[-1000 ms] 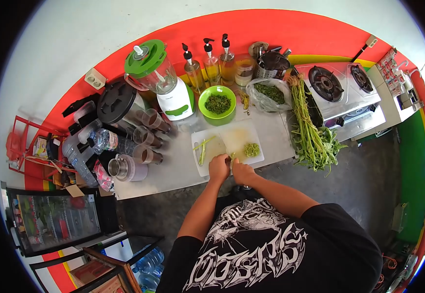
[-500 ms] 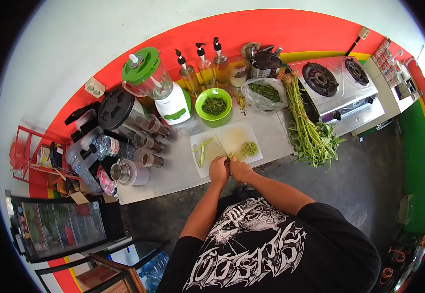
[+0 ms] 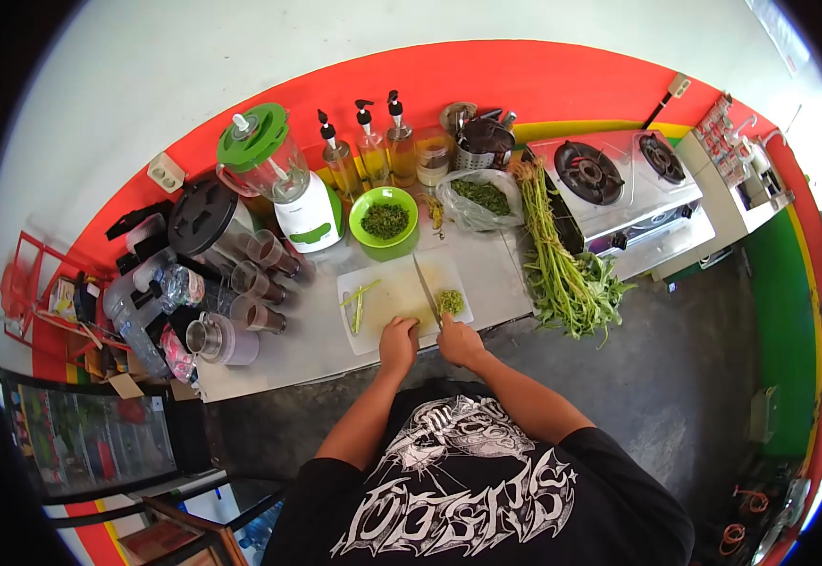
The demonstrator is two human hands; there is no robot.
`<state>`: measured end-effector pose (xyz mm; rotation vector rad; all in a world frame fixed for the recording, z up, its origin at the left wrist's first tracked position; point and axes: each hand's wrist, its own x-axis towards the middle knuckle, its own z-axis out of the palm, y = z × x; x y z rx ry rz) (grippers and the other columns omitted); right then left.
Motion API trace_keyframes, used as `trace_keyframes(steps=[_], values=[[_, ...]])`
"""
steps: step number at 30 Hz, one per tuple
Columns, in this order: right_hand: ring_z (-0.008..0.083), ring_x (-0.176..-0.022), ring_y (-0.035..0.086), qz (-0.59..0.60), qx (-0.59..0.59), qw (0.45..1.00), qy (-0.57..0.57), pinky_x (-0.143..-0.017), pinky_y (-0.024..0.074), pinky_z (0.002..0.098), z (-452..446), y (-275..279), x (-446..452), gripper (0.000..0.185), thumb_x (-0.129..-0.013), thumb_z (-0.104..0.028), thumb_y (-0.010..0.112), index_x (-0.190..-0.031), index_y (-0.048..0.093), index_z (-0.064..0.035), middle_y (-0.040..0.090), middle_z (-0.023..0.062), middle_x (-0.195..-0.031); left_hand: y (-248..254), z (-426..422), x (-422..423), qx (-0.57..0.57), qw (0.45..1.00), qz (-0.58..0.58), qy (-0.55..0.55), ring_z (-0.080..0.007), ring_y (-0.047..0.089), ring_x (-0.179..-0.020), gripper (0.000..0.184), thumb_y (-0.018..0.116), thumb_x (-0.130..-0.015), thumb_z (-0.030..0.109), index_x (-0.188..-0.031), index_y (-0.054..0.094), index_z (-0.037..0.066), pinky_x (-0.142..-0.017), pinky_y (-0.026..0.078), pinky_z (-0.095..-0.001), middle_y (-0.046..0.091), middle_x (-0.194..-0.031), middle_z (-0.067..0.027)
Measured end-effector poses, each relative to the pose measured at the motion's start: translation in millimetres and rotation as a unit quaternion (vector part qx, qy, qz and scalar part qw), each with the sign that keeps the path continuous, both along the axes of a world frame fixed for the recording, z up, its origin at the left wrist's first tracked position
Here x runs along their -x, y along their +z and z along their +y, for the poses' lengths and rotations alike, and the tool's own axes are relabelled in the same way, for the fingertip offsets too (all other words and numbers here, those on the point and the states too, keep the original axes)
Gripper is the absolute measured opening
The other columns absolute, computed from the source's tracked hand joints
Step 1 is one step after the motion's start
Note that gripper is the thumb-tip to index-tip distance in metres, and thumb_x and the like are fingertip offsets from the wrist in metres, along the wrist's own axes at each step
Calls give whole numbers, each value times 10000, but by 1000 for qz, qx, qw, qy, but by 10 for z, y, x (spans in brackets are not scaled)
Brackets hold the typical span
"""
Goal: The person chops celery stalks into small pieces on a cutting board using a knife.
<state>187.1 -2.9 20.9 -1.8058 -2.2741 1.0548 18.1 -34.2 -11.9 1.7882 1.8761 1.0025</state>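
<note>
My right hand [image 3: 460, 343] is closed round the handle of a knife [image 3: 427, 288], whose long blade points away from me over the white cutting board [image 3: 387, 283]. Just right of the blade lies a small heap of chopped green stems [image 3: 450, 302]. At the board's near edge, my left hand [image 3: 399, 345] has its fingers curled in; whatever may be under them is hidden. A few pale green stalks [image 3: 358, 307] rest on the board's left side. Beyond the board stands a lime-green bowl [image 3: 384, 247] with chopped greens inside.
Left of the bowl is a blender [image 3: 309, 217], then several dark-filled glasses [image 3: 258, 315] and a lilac flask [image 3: 232, 341]. Pump bottles [image 3: 371, 156] line the wall. A bag of greens [image 3: 479, 200], a leafy bundle [image 3: 567, 274] and a gas stove [image 3: 609, 179] occupy the right.
My hands have come apart, the left one shifting left of the knife. The blade shows lengthwise on the board now. The whole view has shifted slightly.
</note>
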Motion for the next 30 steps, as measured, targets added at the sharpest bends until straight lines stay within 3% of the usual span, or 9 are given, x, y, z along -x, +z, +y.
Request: trace_keyframes(steps=[7,9,12,16,24,30], values=[[509,-877,663,3,-20,999,34,-799,522,575,-62,-24,95,291,-903,-189,523,-1086,440,21,674,325,-894,93,169,-92,82,996,43,2,-367,628,-900,107,620,-854,100,-904,715,106,-763,514,-469,642,-887,-127],[439,-896,698,-49,-3,997,67,-780,556,535,-88,-56,127,362,-904,-189,557,-1182,452,18,699,269,-952,118,178,-90,96,994,47,4,-363,628,-905,110,611,-860,100,-904,711,115,-754,517,-470,645,-896,-118],[394,-877,720,-104,-30,991,72,-760,579,492,-132,-60,183,363,-902,-178,573,-1188,452,11,715,226,-942,136,191,-117,99,993,69,-3,-353,631,-911,118,608,-860,97,-915,707,126,-749,524,-467,650,-912,-101],[396,-833,726,-119,-43,988,92,-711,587,492,-199,73,163,299,-887,-142,568,-1122,454,4,710,233,-893,189,170,-184,101,992,66,28,-343,632,-916,127,619,-847,75,-919,707,132,-743,524,-461,647,-899,-94],[375,-834,732,-115,-37,987,102,-702,593,465,-125,-61,180,431,-860,-114,618,-1209,413,33,714,214,-895,154,186,-164,116,992,50,27,-340,631,-916,201,599,-831,40,-969,712,131,-766,535,-460,654,-927,-75],[382,-806,728,-129,-21,986,107,-700,591,458,-171,-34,219,383,-863,-100,603,-1174,423,31,711,215,-893,213,203,-154,134,990,26,42,-360,639,-892,125,632,-851,92,-934,715,134,-740,513,-461,652,-900,-108]])
